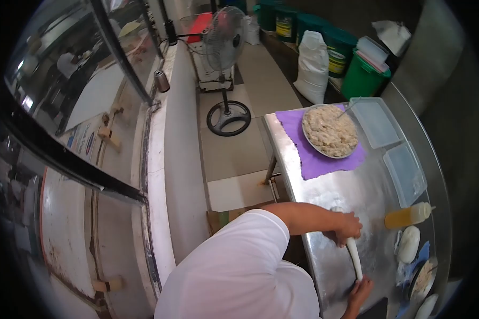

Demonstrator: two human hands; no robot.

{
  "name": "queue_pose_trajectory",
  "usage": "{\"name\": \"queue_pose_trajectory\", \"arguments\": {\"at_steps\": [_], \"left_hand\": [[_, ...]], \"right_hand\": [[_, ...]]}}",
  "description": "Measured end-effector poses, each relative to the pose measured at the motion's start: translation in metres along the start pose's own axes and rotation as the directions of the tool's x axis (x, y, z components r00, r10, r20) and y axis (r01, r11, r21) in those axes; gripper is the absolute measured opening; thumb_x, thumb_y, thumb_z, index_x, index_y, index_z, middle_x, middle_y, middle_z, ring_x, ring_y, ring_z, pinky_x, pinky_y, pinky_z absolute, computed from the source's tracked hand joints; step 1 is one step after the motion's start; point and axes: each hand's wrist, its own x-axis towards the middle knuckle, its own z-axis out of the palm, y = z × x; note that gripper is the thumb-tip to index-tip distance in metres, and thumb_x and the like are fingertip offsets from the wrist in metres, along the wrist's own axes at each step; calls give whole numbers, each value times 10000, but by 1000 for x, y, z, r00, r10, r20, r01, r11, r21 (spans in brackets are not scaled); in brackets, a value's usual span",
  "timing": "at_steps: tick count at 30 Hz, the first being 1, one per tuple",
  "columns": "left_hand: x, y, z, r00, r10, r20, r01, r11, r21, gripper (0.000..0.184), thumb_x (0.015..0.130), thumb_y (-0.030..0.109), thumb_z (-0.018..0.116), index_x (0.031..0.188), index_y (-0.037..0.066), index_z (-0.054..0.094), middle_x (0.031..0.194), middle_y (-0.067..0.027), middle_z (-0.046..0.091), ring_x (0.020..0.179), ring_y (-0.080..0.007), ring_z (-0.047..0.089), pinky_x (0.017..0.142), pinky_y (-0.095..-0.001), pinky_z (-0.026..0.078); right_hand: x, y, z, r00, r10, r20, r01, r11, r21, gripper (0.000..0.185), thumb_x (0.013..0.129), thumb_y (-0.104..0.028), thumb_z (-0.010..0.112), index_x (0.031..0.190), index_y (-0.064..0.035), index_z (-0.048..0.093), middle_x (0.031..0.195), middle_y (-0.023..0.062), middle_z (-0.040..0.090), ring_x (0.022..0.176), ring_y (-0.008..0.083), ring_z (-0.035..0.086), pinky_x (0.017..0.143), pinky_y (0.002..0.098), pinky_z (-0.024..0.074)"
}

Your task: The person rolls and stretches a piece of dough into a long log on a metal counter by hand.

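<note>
On the steel table (332, 255) lies a long white roll of dough (355, 258). My left hand (349, 227) is wrapped over its upper part, with a short piece of dough showing beyond the fingers. At the lower end, my right hand (362, 290) has its fingers closed around the dough's tip. Another smooth white dough piece (409, 244) rests at the right, near a squeeze bottle of yellow liquid (407, 217). A large bowl of pale, lumpy filling (330, 131) with a utensil in it stands on a purple cloth (316, 167).
Two clear plastic containers (377, 123) lie along the table's far side. A small bowl of filling (423, 277) and another white piece (427, 307) sit at the lower right. Beyond the table are a standing fan (226, 40), a white sack (311, 66), green buckets (359, 80) and a windowed wall.
</note>
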Motion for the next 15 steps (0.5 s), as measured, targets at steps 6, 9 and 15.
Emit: {"name": "queue_pose_trajectory", "arguments": {"at_steps": [6,9,15], "left_hand": [[2,8,37,970,-9,-244,56,981,188,322,826,390,803,1096,213,790,1196,-42,671,1251,-302,576,1100,-576,389],[1,15,56,893,-43,-449,173,951,254,245,837,365,782,1055,256,812,1177,-9,675,1223,-291,573,1075,-563,392],[1,36,42,935,-149,-322,192,976,107,326,843,393,799,1112,209,785,1171,-10,661,1253,-293,532,1068,-519,388]], "right_hand": [[-20,-10,5,987,57,-150,-64,997,-42,422,1040,-287,624,1294,49,650,1245,379,612,1157,554,553,1051,574,424],[-19,2,13,962,-97,-256,60,987,-147,341,1062,-220,574,1225,69,655,1132,355,627,1039,546,576,955,606,452],[-15,16,3,933,-209,-291,194,978,-80,288,1030,-169,614,1172,76,662,1097,352,630,993,531,583,898,577,494]]}}
